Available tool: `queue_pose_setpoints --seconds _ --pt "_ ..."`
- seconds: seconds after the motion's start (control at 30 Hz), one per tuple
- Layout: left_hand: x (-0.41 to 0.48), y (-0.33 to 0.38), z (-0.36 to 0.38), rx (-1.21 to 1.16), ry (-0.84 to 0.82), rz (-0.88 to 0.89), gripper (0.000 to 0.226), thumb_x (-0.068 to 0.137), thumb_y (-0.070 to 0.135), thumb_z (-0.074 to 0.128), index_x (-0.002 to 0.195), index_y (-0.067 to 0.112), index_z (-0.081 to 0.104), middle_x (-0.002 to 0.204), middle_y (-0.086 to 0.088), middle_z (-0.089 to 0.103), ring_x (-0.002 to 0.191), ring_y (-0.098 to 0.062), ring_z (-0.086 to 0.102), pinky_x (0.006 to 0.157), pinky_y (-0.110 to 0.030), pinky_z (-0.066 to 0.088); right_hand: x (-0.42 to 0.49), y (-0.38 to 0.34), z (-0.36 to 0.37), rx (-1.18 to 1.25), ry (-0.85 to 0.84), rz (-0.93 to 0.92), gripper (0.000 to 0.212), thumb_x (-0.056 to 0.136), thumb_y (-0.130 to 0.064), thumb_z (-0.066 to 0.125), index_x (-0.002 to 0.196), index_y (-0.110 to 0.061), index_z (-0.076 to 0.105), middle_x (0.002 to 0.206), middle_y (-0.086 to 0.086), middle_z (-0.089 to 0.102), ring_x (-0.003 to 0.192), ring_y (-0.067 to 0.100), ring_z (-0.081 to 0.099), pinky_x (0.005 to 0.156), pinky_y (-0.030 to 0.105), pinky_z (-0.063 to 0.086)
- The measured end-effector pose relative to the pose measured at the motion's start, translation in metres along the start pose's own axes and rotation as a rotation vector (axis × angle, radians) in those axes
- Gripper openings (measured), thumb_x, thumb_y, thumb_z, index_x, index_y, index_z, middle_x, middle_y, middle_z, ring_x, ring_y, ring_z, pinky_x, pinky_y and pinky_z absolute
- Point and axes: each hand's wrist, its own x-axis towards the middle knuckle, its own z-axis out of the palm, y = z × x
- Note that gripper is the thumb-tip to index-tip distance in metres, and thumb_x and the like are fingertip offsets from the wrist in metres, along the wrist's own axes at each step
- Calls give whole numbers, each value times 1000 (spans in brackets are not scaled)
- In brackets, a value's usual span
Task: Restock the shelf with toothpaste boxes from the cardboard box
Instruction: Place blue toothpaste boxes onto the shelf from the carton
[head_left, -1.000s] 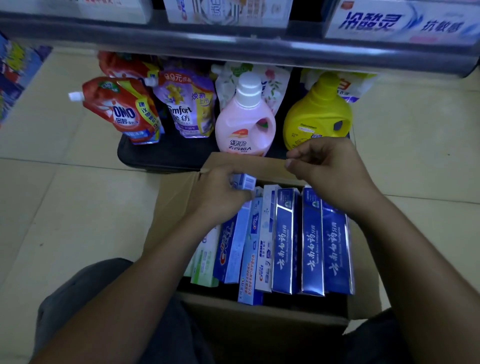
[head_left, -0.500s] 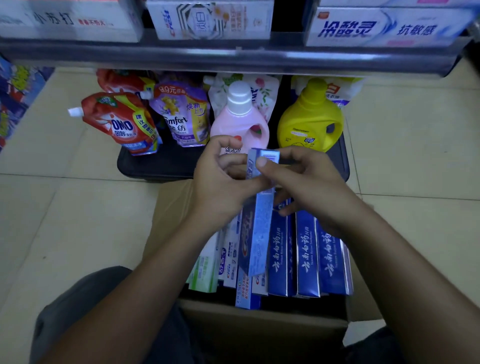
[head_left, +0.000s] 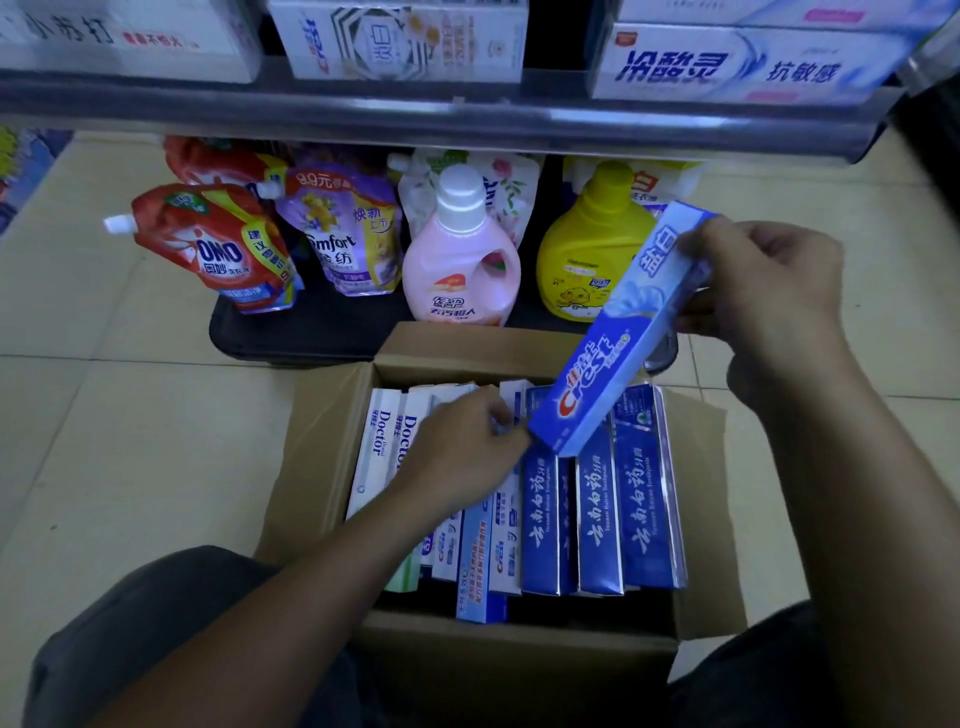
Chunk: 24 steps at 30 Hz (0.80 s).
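Glossy blue Crest carton (head_left: 618, 338) in R hand (head_left: 769, 291), L hand (head_left: 462, 452) on upright cartons (head_left: 644, 499)

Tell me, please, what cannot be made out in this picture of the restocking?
Head view:
- Whether the left hand grips a box in the cardboard box: its fingertips are blurred and curled out of sight.
- The far end of the blue toothpaste box: covered by the right hand.
- The shelf stock: cut off by the top edge.
- The white pouch: mostly behind the pink bottle.

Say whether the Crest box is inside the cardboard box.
Out. The right hand holds the Crest toothpaste box tilted above the cardboard box.
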Motion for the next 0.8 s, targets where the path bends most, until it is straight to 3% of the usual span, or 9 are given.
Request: queue_pose_setpoints --seconds 0.17,0.27,0.4,0.6,0.7,0.8 --pt "-10 5 13 143 1 -10 62 59 86 65 84 32 51 80 12 64 73 -4 61 58 -27 46 8 -2 -3 109 46 39 28 79 -18 66 53 -17 54 63 15 56 44 23 55 45 27 48" --pt "-13 10 17 114 -34 14 58 57 76 77 84 30 53 80 12 63 70 1 60 54 -25 46 10 1 0 131 31 57 22 82 -19 67 62 -16 60 63 12 60 48 24 56 47 27 50" --pt "-10 13 14 51 -71 -45 50 58 58 85 81 24 58 77 7 64 66 -4 62 52 -27 46 10 2 4 169 -4 64 18 83 -17 67 66 -13 61 59 6 62 50 26 59 50 29 52" --pt "-12 8 1 -308 -54 -154 41 53 53 70 83 25 66 71 7 72 66 -10 70 66 -39 57 8 -2 5 239 -39 83 13 86 -14 64 74 -10 61 55 1 61 46 20 58 51 27 53" --pt "-12 4 -20 -507 15 -164 36 52 49 68 84 34 71 66 14 64 63 -7 64 63 -32 48 8 -6 5 296 -51 103 11 87 -14 62 77 -11 62 59 4 62 47 19 58 52 27 54" --pt "-14 -4 -42 -576 4 -78 25 72 42 71 97 47 75 78 19 65 73 -2 64 67 -23 45 6 -9 5 394 -71 123 13 89 -12 60 76 -13 63 60 6 61 47 21 60 54 29 57"
